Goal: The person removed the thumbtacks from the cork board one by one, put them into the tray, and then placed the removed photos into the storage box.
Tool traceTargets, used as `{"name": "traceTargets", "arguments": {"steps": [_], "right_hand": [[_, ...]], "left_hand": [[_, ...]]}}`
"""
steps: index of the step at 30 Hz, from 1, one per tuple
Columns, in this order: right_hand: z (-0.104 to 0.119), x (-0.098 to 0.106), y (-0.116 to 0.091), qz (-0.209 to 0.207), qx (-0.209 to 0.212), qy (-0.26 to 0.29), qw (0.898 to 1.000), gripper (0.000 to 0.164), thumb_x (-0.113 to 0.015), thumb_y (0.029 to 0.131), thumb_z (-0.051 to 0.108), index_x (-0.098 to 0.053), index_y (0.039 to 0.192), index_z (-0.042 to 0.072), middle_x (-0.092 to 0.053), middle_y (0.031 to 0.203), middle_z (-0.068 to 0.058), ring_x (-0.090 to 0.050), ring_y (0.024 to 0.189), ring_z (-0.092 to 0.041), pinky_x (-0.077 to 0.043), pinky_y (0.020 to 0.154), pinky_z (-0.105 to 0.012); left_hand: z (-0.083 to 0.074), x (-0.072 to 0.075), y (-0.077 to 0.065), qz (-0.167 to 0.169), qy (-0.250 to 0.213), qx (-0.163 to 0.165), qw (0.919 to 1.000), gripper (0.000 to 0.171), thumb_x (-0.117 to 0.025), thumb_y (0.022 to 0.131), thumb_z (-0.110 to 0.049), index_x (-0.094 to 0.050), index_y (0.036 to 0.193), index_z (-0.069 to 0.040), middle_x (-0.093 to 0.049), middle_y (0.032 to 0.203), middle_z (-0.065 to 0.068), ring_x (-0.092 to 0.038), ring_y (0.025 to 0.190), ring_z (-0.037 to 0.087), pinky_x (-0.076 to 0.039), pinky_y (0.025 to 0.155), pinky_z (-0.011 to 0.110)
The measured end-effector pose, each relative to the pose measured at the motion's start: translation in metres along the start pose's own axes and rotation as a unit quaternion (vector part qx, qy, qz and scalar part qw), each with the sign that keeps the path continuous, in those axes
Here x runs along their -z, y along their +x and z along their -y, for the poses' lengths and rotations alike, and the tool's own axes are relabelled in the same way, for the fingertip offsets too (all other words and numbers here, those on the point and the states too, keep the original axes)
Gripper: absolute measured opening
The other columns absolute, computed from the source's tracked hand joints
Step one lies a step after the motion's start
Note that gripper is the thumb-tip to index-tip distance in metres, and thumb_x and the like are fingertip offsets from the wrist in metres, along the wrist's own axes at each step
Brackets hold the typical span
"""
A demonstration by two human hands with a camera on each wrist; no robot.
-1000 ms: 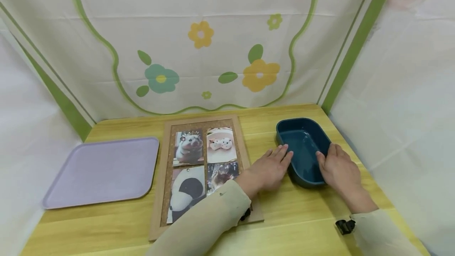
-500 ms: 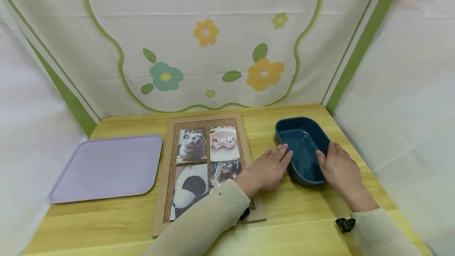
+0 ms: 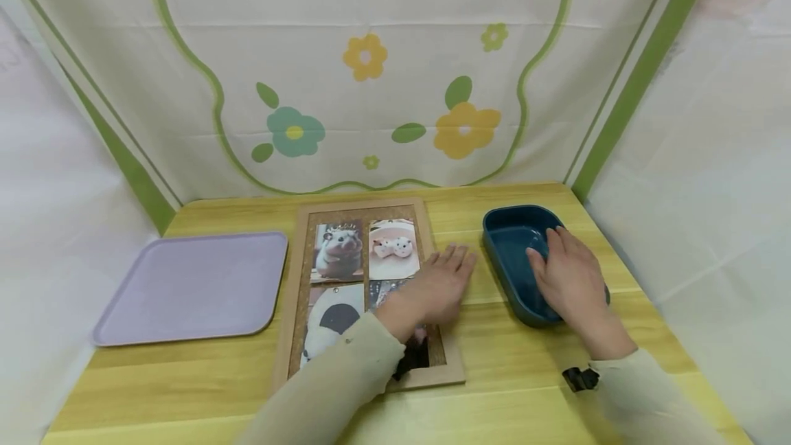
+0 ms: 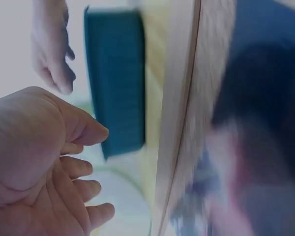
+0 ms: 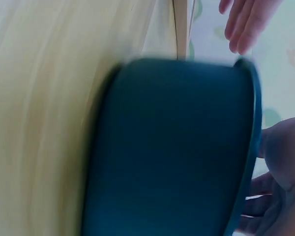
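A dark teal rectangular bin [image 3: 518, 280] stands upright on the right part of the table. My right hand [image 3: 571, 283] hovers over its right side with relaxed fingers, covering part of the rim; whether it touches is hard to tell. My left hand [image 3: 435, 287] is off the bin, above the right edge of the wood-framed corkboard [image 3: 422, 225], holding nothing. In the left wrist view a gap shows between the left hand [image 4: 54, 162] and the bin [image 4: 118, 78]. Several animal photos [image 3: 395, 249] are on the corkboard; hand and sleeve hide the lower ones.
A lilac tray [image 3: 198, 287] lies flat to the left of the corkboard. The wood-grain table [image 3: 185, 390] is bordered by a flower-patterned cloth [image 3: 364, 108] at the back and pale cloth walls at both sides.
My left hand has left the bin's left side and moved left over the corkboard. My right hand has loosened and shifted up and left over the bin. The bin stays about in place.
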State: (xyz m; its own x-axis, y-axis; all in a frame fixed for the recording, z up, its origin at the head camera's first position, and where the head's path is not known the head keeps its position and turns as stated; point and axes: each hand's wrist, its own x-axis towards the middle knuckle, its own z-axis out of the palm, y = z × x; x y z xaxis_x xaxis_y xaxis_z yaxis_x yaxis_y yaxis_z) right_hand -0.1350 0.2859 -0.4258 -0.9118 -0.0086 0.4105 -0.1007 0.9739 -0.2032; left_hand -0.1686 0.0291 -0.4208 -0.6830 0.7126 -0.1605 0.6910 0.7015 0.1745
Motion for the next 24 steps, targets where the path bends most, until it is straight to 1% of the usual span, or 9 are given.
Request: {"name": "traceTargets", "arguments": {"steps": [4,8,9,11,13,16,19,22,24], "right_hand": [[0.024,-0.008,0.004,-0.027,0.029,0.023,0.999,0.055,-0.069,0.102,0.021,-0.056,0.139,-0.017,-0.053,0.144,-0.040,-0.051,0.134,-0.056,-0.039,0.110,-0.074],[0.045,-0.016,0.005,-0.033,0.063,0.040,0.997,0.053,-0.072,0.101,0.020,-0.058,0.139,-0.015,-0.053,0.147,-0.036,-0.050,0.138,-0.053,-0.037,0.114,-0.072],[0.050,-0.018,0.005,-0.031,0.073,0.042,0.996,0.053,-0.072,0.100,0.020,-0.058,0.138,-0.014,-0.053,0.147,-0.036,-0.050,0.138,-0.053,-0.037,0.115,-0.071],[0.058,-0.022,0.005,-0.028,0.090,0.044,0.995,0.053,-0.074,0.100,0.021,-0.059,0.138,-0.014,-0.053,0.148,-0.034,-0.049,0.140,-0.051,-0.037,0.117,-0.069],[0.066,-0.026,0.005,-0.024,0.108,0.043,0.993,0.053,-0.075,0.099,0.021,-0.059,0.138,-0.013,-0.054,0.148,-0.033,-0.049,0.141,-0.050,-0.037,0.118,-0.067],[0.077,-0.032,0.004,-0.012,0.132,0.046,0.990,0.055,-0.076,0.099,0.022,-0.059,0.138,-0.012,-0.054,0.148,-0.032,-0.049,0.142,-0.048,-0.036,0.119,-0.066],[0.089,-0.038,0.004,0.008,0.151,0.055,0.987,0.057,-0.076,0.098,0.024,-0.058,0.140,-0.011,-0.054,0.148,-0.032,-0.050,0.141,-0.048,-0.037,0.120,-0.064],[0.102,-0.045,0.002,0.036,0.167,0.062,0.983,0.059,-0.075,0.099,0.026,-0.057,0.142,-0.010,-0.054,0.149,-0.031,-0.051,0.141,-0.047,-0.038,0.120,-0.062],[0.110,-0.051,0.001,0.058,0.179,0.065,0.980,0.060,-0.075,0.099,0.028,-0.057,0.142,-0.010,-0.054,0.150,-0.031,-0.051,0.142,-0.047,-0.039,0.119,-0.062]], "left_hand": [[0.026,0.009,-0.026,-0.021,-0.018,0.023,0.9993,0.075,-0.047,0.105,-0.009,-0.011,0.171,-0.010,-0.010,0.177,0.016,-0.011,0.164,0.035,-0.019,0.131,0.051],[0.056,0.013,-0.059,-0.047,-0.038,0.052,0.9968,0.083,-0.053,0.095,0.000,-0.015,0.170,-0.006,-0.013,0.175,0.020,-0.014,0.163,0.039,-0.019,0.130,0.054],[0.064,0.013,-0.068,-0.055,-0.044,0.059,0.9958,0.083,-0.054,0.095,0.000,-0.017,0.169,-0.004,-0.015,0.175,0.021,-0.015,0.162,0.040,-0.019,0.130,0.054],[0.080,0.013,-0.086,-0.069,-0.055,0.077,0.9931,0.080,-0.053,0.097,-0.002,-0.018,0.168,-0.003,-0.015,0.174,0.022,-0.016,0.162,0.041,-0.020,0.130,0.054],[0.095,0.013,-0.104,-0.085,-0.059,0.091,0.9905,0.072,-0.049,0.102,-0.004,-0.020,0.167,0.000,-0.018,0.173,0.024,-0.018,0.161,0.043,-0.020,0.129,0.057],[0.114,0.013,-0.128,-0.097,-0.060,0.109,0.9874,0.067,-0.048,0.106,-0.009,-0.022,0.166,0.003,-0.021,0.171,0.028,-0.019,0.160,0.046,-0.020,0.128,0.060],[0.129,0.012,-0.147,-0.106,-0.065,0.128,0.9839,0.066,-0.052,0.106,-0.010,-0.026,0.164,0.005,-0.025,0.169,0.031,-0.021,0.158,0.050,-0.024,0.126,0.065],[0.142,0.007,-0.161,-0.109,-0.068,0.142,0.9814,0.066,-0.056,0.106,-0.013,-0.028,0.162,0.010,-0.028,0.167,0.034,-0.024,0.156,0.053,-0.027,0.125,0.065],[0.148,0.002,-0.167,-0.107,-0.065,0.152,0.9803,0.068,-0.058,0.107,-0.018,-0.028,0.161,0.012,-0.029,0.166,0.035,-0.026,0.155,0.054,-0.028,0.124,0.066]]}}
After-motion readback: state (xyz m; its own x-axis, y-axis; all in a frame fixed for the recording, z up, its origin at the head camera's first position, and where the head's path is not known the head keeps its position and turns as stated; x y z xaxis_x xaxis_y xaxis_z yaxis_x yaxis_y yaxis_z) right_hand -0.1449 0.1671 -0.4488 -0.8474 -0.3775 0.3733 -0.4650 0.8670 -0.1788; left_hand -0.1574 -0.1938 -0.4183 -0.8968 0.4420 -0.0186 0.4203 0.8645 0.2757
